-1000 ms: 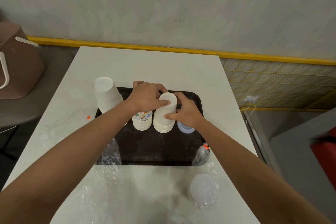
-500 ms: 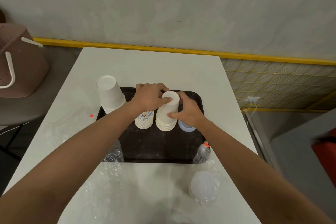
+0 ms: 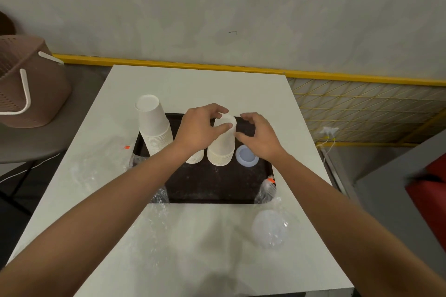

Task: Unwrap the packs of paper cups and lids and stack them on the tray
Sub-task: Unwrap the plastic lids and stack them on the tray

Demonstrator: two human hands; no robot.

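Observation:
A black tray (image 3: 217, 183) lies mid-table. On it a stack of upside-down white paper cups (image 3: 222, 149) stands in the middle. My left hand (image 3: 200, 128) holds the top of this stack, thumb in front and fingers curled behind. My right hand (image 3: 260, 137) hovers just right of the stack with loosely curled fingers off the cups and its thumb tip near the side. A taller white cup stack (image 3: 154, 125) stands at the tray's left corner. Another cup stack (image 3: 194, 158) is mostly hidden under my left wrist. A small stack of bluish lids (image 3: 246, 155) sits right of the middle stack.
A wrapped pack of clear lids (image 3: 269, 228) lies on the white table (image 3: 193, 84) near its right front. Crumpled clear wrap (image 3: 159, 198) lies at the tray's front corners and across the near table. A brown basket (image 3: 26, 89) stands off to the left.
My right hand has let go of the middle cup stack and drawn slightly right, fingers lifted. My left hand stays on the stack's top. The camera view shifted a little.

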